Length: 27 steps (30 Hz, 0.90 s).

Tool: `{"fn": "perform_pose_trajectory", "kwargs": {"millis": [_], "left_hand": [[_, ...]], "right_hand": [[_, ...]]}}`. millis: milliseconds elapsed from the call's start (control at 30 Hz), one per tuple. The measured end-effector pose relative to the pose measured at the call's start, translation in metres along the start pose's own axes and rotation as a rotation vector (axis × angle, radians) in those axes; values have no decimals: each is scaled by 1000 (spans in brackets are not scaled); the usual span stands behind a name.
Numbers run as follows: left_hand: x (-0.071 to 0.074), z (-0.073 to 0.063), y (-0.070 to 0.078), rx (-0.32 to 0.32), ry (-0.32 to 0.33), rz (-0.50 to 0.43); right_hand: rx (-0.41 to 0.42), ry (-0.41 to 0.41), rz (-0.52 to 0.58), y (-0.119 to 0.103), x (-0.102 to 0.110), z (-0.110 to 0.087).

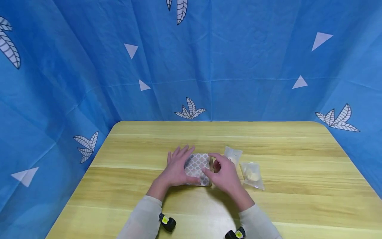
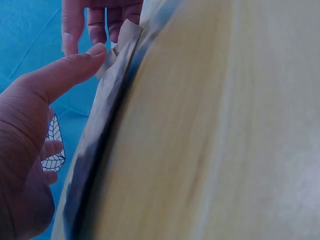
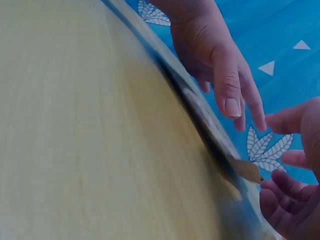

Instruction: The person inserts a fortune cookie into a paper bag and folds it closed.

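My left hand (image 1: 177, 169) lies spread over the left side of a patterned box (image 1: 198, 166) on the table (image 1: 134, 196); my right hand (image 1: 225, 174) is half-curled at its brown flap (image 3: 247, 170) (pinching or not, I can't tell). The box's inside is hidden. Beyond, a clear bag (image 1: 252, 176) holds something pale, indistinct; another bag (image 1: 234, 154) is partly covered.

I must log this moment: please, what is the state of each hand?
Left hand: open, at the patterned box.
Right hand: at the box's end; grip cannot be told.
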<state>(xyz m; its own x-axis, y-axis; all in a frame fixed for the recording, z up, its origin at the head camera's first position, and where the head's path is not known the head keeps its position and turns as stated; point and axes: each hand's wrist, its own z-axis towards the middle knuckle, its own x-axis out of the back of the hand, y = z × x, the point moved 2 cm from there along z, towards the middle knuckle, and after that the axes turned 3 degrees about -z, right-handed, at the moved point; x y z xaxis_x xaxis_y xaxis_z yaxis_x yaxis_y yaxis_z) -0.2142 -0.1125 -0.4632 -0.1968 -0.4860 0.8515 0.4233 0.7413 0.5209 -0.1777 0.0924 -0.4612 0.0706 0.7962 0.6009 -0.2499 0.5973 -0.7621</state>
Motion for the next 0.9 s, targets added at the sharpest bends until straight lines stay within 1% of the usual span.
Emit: {"fn": "perform_pose_trajectory", "kwargs": {"millis": [200,333,433,667,900], "left_hand": [[-5,-1,-1,10,-33,-28],[-7,-2,-1,23,-51,-38],[-8,-1,-2,26,-61,-27],[-11,-2,-4,13,-82,-2],[-12,-2,-6,0,-81,8]], "right_hand": [[-37,-54,-9,5,-3,-2],[-61,-59,-14,5,-2,-3],[-71,-57,-28,7,-1,-2],[-78,-67,-81,12,-1,1],[-65,-76,-100,13,-3,4]]}}
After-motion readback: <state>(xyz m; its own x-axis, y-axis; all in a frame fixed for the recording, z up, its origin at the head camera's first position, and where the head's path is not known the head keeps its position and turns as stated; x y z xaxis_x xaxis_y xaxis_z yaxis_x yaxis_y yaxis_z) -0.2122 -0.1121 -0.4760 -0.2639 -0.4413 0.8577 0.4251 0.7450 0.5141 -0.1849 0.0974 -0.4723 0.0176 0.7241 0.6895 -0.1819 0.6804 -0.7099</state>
